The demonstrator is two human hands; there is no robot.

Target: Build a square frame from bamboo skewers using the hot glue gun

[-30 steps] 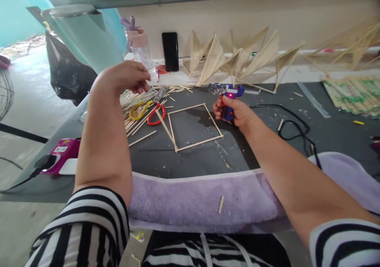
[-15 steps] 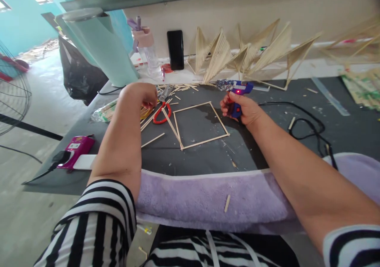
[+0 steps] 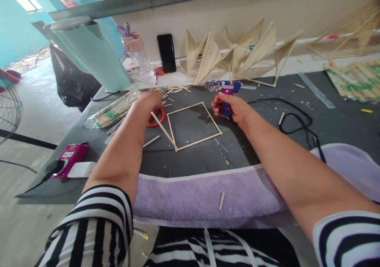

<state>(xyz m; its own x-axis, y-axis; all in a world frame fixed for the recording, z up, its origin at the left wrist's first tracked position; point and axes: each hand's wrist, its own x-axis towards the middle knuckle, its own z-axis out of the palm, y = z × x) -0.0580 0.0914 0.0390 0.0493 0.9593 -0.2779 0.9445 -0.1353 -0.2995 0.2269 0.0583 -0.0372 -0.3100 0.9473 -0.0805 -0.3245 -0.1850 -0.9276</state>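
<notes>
In my right hand (image 3: pixel 230 106) is a blue glue gun (image 3: pixel 233 86) with a red light lit; my fingers wrap its handle, and its nozzle end points left. My left hand (image 3: pixel 151 99) reaches down over the red-handled scissors (image 3: pixel 156 118) and loose sticks at the left. Its fingers point away and are mostly hidden, so what they touch does not show. Between my hands lies a four-sided frame of thin wooden sticks (image 3: pixel 197 142) on the dark tabletop. One more stick (image 3: pixel 164 131) slants out from the frame's near left corner.
Short stick pieces (image 3: pixel 178 88) lie behind the scissors, beside a plastic pack of sticks (image 3: pixel 111 110). Folded stick models (image 3: pixel 208 57), a phone (image 3: pixel 166 53) and a bottle (image 3: pixel 138 57) stand along the wall. A black cord (image 3: pixel 297 118) coils at right; a pink power socket (image 3: pixel 71 160) sits at left.
My left hand has shifted over the scissors, and its fingers are more hidden. The view has turned slightly; my right hand still holds the glue gun, and the stick frame looks unchanged.
</notes>
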